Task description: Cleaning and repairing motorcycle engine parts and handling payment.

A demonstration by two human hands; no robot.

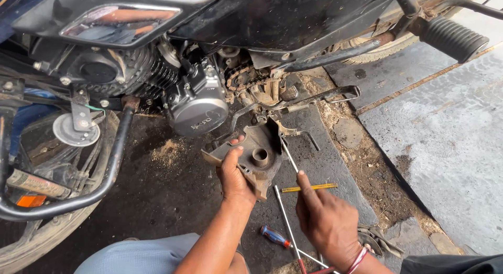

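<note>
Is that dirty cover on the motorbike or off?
Off: the left hand holds the cover away from the exposed chain sprocket.

Bare forearms, a red-and-white thread band (358, 260) on the right wrist, light blue trousers (137, 255) at the knee

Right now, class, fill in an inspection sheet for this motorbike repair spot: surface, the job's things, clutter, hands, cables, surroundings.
Surface: dark, oily floor with patches of dirt and sawdust; grey slabs to one side.
Job's things: a dirty engine cover, off the motorbike; a thin metal rod touching it.
Clutter: a yellow tool, a red and blue screwdriver, a long rod and a rag on the floor.
Hands: left hand grips the cover; right hand holds the thin rod.
Cables: a thin green wire near the horn.
Surroundings: exposed chain, footrest, black crash bar.
</note>
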